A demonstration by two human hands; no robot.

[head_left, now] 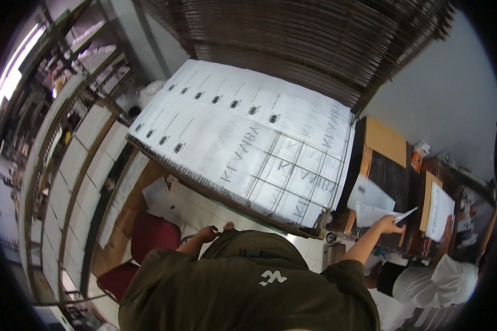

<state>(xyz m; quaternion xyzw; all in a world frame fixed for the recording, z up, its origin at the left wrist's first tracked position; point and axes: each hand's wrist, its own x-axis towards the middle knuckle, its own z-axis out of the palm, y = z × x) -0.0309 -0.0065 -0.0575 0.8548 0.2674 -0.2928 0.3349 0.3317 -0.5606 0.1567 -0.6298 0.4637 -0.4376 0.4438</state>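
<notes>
My right hand (390,225) reaches out to the right and grips the edge of a white printed sheet (370,214), whose corner sticks up past my fingers. Another pale sheet (373,193) lies just beyond it on the dark worktable. My left hand (207,234) hangs low beside my body, with loose fingers and nothing visible in them. In front of me, white printed sheets (221,132) cover a large rack, laid in overlapping rows. A wire grid frame (292,176) lies over the sheets at the rack's right end.
Many wire frames (292,38) tilt up behind the sheets. A co-worker in a white shirt (433,281) is at right, one hand by a white sheet (440,212). Brown board (385,140) lies on the dark table. A red chair (154,234) and shelving (66,165) stand left.
</notes>
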